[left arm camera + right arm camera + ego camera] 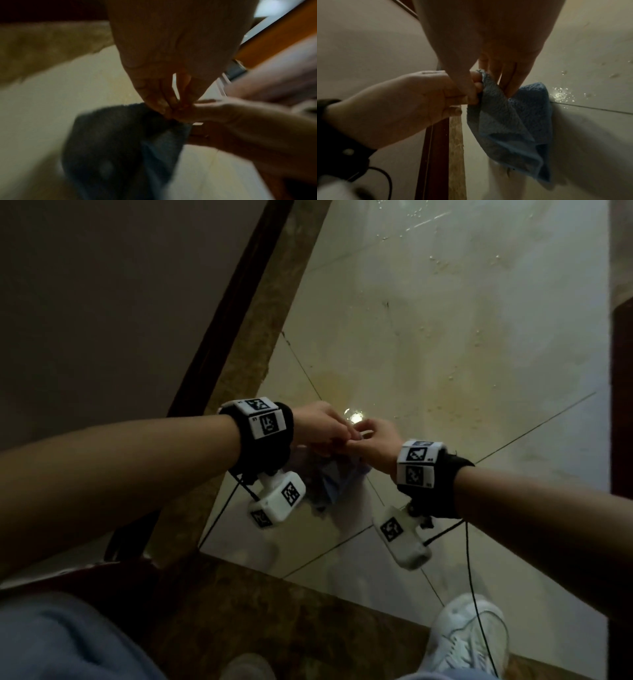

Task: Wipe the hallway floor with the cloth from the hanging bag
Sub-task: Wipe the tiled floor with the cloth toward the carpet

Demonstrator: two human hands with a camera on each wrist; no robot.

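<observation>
While my left hand [317, 424] and right hand [378, 441] meet above the wet tiled floor [462, 344], both grips pinch the hanging blue terry cloth [513, 121] by its top edge.

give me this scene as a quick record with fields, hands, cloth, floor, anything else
left hand: pinches the top edge of the blue cloth
right hand: pinches the same top edge, touching the left hand
cloth state: hangs bunched in the air below both hands, not on the floor
floor: pale glossy tiles with water droplets beyond the cloth
wiping: not yet begun
also visible: white sneaker, dark wooden door frame at left
</observation>
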